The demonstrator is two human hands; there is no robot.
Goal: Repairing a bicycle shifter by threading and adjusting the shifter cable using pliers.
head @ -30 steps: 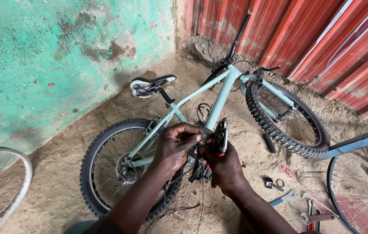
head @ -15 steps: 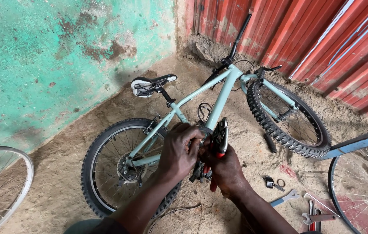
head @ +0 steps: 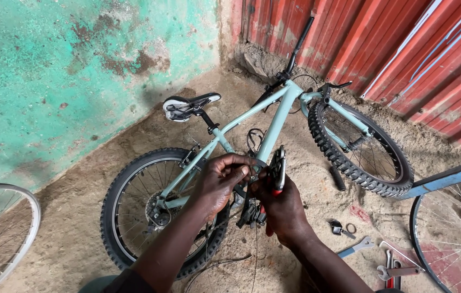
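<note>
Left hand (head: 220,182) now curled tighter — fingertips against right hand (head: 282,209)

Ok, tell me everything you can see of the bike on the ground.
The pale green bicycle lies on its side on the sandy ground, black-and-white saddle toward the turquoise wall, handlebars by the red corrugated sheeting. Both knobby black tyres are fitted. The left hand and right hand work at its middle, where a pedal sticks up.

Even, soft daylight, no glare. Faint shadows under the bicycle (head: 274,146) on the dirt floor (head: 78,228). Sharp focus throughout; slight wide-angle bending at edges, no motion blur.
</note>
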